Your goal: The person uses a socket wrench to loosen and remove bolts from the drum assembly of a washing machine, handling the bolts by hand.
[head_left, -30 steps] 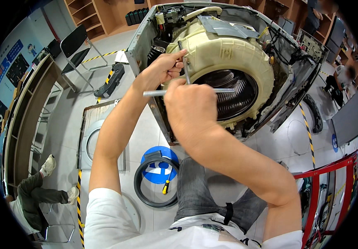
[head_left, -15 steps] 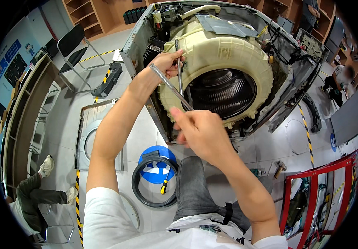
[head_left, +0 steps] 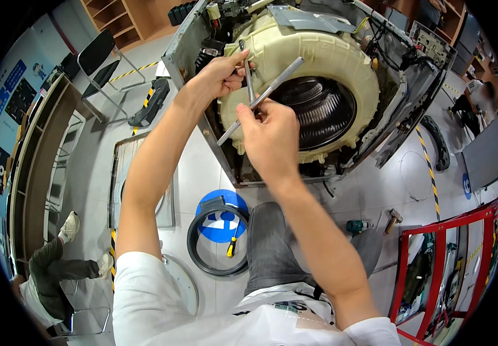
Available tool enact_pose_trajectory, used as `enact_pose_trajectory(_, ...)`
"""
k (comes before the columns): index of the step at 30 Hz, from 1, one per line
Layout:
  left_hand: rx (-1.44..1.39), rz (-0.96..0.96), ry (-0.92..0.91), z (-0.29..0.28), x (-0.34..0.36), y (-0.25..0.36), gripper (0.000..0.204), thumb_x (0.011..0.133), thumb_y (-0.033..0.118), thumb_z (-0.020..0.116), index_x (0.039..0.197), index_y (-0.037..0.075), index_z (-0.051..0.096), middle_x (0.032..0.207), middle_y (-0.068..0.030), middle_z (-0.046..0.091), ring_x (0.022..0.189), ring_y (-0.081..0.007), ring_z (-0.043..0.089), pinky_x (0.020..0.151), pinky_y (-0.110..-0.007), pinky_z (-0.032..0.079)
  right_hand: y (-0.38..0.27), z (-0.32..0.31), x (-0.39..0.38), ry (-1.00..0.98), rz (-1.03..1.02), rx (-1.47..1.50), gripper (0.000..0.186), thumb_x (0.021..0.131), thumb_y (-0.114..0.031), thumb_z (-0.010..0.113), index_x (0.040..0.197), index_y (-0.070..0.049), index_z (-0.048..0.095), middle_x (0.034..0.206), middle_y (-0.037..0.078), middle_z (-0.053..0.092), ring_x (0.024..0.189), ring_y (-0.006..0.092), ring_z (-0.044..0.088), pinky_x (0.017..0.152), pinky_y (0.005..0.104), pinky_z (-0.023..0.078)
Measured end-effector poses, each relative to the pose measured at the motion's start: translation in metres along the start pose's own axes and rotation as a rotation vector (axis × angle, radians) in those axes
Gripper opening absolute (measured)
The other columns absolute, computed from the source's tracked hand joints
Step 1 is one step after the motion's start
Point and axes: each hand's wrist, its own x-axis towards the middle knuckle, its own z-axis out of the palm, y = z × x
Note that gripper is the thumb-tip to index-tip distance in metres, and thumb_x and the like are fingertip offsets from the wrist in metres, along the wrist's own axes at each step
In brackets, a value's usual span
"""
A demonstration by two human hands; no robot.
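A metal T-handle wrench (head_left: 283,74) stands at the upper left front of the cream tub (head_left: 335,62) of an opened washing machine. My left hand (head_left: 216,78) is closed around the wrench's shaft close to the tub, with thumb and index finger near its far end. At the hub, my right hand (head_left: 272,135) grips the wrench, its thumb against the crossbar. The crossbar slants from lower left to upper right, passing in front of the dark drum opening (head_left: 324,112). What the shaft's tip touches is too small to make out.
On the floor lie a dark rubber ring (head_left: 192,254), a yellow-handled screwdriver (head_left: 231,248), a green power drill (head_left: 358,226) and a hammer (head_left: 393,221). A panel (head_left: 171,199) leans left of the machine. A red-framed rack (head_left: 439,277) stands at right. Another person sits lower left.
The wrench's crossbar has turned, from slanting up-left to slanting up-right. My right hand has moved up to the hub. My left hand stays on the shaft, and the view has shifted slightly.
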Motion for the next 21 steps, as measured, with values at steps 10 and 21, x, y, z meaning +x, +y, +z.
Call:
enact_pose_trajectory(10,0.044,0.054,0.100,0.018,-0.018,0.004,0.027,0.090,0.033,0.055,0.078,0.008,0.055,0.054,0.0045,0.043,0.038,-0.0031,0.027,0.033,-0.019,0.020,-0.007,-0.017,-0.008,0.108,-0.894,-0.774,0.018,0.071,-0.006,0.054,0.081,0.004,0.065,0.126,0.020,0.048,0.126,0.0330,0.037,0.107,0.0510,0.019)
enact_pose_trajectory(21,0.116,0.006,-0.096,0.008,0.031,-0.011,0.017,0.091,0.029,0.050,0.088,0.014,0.053,0.064,0.0063,0.045,0.048,-0.0037,0.039,0.040,-0.018,0.031,0.031,0.018,-0.029,-0.225,0.376,1.257,0.079,0.076,-0.067,0.052,0.115,0.001,0.045,0.082,0.005,0.054,0.058,0.0093,0.053,0.046,0.0252,0.041)
